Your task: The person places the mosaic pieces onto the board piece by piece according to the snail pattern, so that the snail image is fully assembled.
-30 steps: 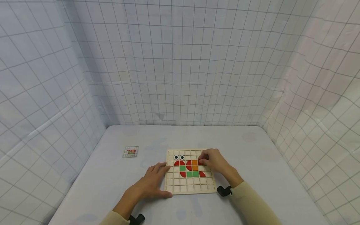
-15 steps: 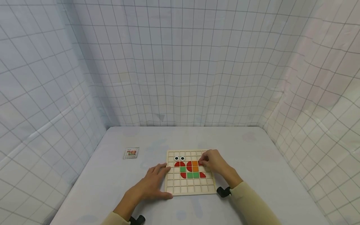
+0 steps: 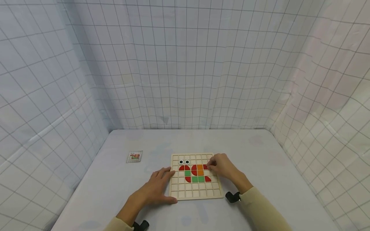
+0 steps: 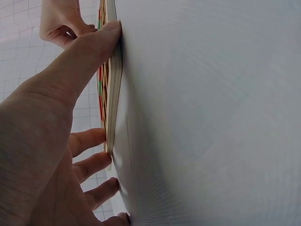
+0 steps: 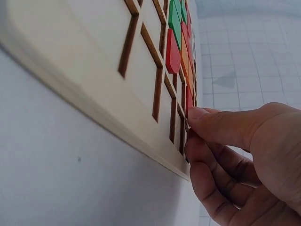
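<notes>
My left hand point(image 3: 156, 189) rests at the wooden grid board's point(image 3: 182, 194) left side, fingers spread and fairly straight. Its thumb touches the near edge in the left wrist view, and fingertips touch the left edge. On the board lie red, green point(image 3: 195, 179) and orange point(image 3: 200, 170) tiles and two round eye pieces point(image 3: 184, 162). My right hand point(image 3: 222, 166) is over the upper right, thumb and index fingertips together at a red tile point(image 3: 205, 166). In the right wrist view the thumb tip touches that red tile point(image 5: 189, 96); fingers hide part of it.
A small picture card point(image 3: 134, 156) with a gridded, coloured figure lies to the left of the board on the white table point(image 3: 260, 160). Gridded white curtains point(image 3: 185, 64) enclose the table at the back and both sides.
My right hand has shifted slightly to the right, and more of the red tile under its fingertips shows. The left hand and the board keep their places.
</notes>
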The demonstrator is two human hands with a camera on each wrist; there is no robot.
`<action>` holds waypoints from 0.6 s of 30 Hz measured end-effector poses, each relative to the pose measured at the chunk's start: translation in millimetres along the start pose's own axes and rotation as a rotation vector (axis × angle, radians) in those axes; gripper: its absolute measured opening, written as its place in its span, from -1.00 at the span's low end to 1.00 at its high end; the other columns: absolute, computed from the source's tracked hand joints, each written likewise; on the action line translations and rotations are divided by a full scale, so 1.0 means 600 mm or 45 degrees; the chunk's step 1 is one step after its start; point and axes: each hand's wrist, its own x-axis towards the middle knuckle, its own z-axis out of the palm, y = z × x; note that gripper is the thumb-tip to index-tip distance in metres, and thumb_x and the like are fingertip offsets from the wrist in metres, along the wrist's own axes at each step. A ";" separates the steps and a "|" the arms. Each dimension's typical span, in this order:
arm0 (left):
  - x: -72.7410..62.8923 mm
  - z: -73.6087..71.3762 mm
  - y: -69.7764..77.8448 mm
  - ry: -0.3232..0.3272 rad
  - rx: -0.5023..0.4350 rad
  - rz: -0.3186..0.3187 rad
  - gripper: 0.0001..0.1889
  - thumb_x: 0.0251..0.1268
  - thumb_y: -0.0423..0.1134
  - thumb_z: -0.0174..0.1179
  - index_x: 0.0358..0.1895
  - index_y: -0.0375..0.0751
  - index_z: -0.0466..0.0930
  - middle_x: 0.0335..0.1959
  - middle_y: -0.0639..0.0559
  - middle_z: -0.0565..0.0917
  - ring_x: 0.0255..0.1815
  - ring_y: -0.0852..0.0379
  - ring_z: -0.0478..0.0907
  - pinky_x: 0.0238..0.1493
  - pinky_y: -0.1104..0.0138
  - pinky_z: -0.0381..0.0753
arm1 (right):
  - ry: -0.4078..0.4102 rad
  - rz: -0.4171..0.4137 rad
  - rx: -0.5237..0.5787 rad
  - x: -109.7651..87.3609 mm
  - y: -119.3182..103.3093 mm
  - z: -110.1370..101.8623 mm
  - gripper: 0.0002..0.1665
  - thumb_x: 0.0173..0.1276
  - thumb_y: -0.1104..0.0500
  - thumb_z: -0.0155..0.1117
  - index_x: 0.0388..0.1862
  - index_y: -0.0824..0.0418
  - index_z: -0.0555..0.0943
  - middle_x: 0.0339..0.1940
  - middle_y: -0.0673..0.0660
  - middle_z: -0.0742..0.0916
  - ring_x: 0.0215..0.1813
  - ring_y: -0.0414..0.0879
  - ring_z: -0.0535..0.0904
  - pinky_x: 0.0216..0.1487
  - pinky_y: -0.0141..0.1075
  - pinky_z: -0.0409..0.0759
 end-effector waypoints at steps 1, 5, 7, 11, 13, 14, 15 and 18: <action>0.001 0.000 0.000 0.000 0.002 0.000 0.25 0.15 0.34 0.76 0.83 -0.11 0.34 0.91 -0.20 0.26 0.85 -0.50 0.22 0.70 -0.46 0.47 | -0.003 0.007 -0.001 -0.001 0.001 -0.001 -0.92 0.51 0.31 0.66 -0.20 0.14 0.95 -0.21 -0.04 0.90 -0.17 -0.25 0.67 -0.01 -0.26 0.78; 0.001 0.000 0.000 0.006 -0.007 0.001 0.25 0.15 0.33 0.77 0.82 -0.11 0.35 0.90 -0.20 0.27 0.84 -0.49 0.23 0.68 -0.47 0.48 | 0.005 0.011 -0.005 -0.009 0.008 -0.007 -0.95 0.52 0.30 0.66 -0.16 0.15 0.95 -0.19 -0.05 0.90 -0.14 -0.25 0.69 0.06 -0.22 0.82; 0.001 0.001 -0.001 0.002 -0.008 -0.004 0.25 0.15 0.34 0.77 0.83 -0.11 0.34 0.91 -0.19 0.26 0.85 -0.49 0.22 0.70 -0.46 0.47 | 0.020 0.006 -0.005 -0.014 0.012 -0.012 -0.95 0.51 0.30 0.66 -0.14 0.16 0.95 -0.19 -0.05 0.89 -0.13 -0.24 0.71 0.08 -0.20 0.85; 0.001 0.003 -0.003 0.000 -0.006 -0.011 0.25 0.15 0.35 0.77 0.83 -0.09 0.35 0.91 -0.18 0.26 0.86 -0.48 0.22 0.71 -0.45 0.47 | 0.041 0.017 0.004 -0.026 0.021 -0.023 -0.95 0.51 0.28 0.67 -0.13 0.14 0.94 -0.19 -0.05 0.87 -0.13 -0.22 0.70 0.00 -0.26 0.81; 0.000 0.004 -0.003 -0.003 -0.002 -0.014 0.25 0.15 0.35 0.76 0.83 -0.07 0.35 0.91 -0.17 0.26 0.87 -0.47 0.21 0.71 -0.45 0.47 | 0.045 0.031 0.001 -0.031 0.027 -0.028 -0.95 0.52 0.25 0.68 -0.10 0.13 0.94 -0.19 -0.05 0.87 -0.14 -0.21 0.68 -0.10 -0.32 0.76; 0.000 0.004 -0.003 -0.002 -0.002 -0.015 0.25 0.15 0.35 0.77 0.83 -0.07 0.35 0.91 -0.17 0.26 0.87 -0.47 0.21 0.71 -0.45 0.47 | 0.047 0.035 0.001 -0.034 0.031 -0.031 -0.95 0.53 0.24 0.67 -0.10 0.12 0.95 -0.19 -0.05 0.86 -0.15 -0.20 0.67 -0.14 -0.34 0.73; 0.000 0.004 -0.004 0.000 0.000 -0.015 0.25 0.15 0.35 0.77 0.83 -0.07 0.35 0.91 -0.17 0.27 0.87 -0.46 0.20 0.71 -0.45 0.47 | 0.048 0.038 -0.003 -0.037 0.034 -0.034 -0.94 0.53 0.24 0.66 -0.08 0.12 0.95 -0.19 -0.05 0.86 -0.17 -0.20 0.65 -0.17 -0.36 0.70; 0.000 0.003 -0.003 0.003 0.010 -0.016 0.25 0.14 0.35 0.77 0.83 -0.07 0.35 0.91 -0.16 0.27 0.88 -0.46 0.20 0.72 -0.45 0.46 | 0.048 0.051 -0.011 -0.047 0.045 -0.043 -0.92 0.55 0.23 0.66 -0.04 0.13 0.95 -0.18 -0.04 0.85 -0.18 -0.20 0.62 -0.20 -0.39 0.64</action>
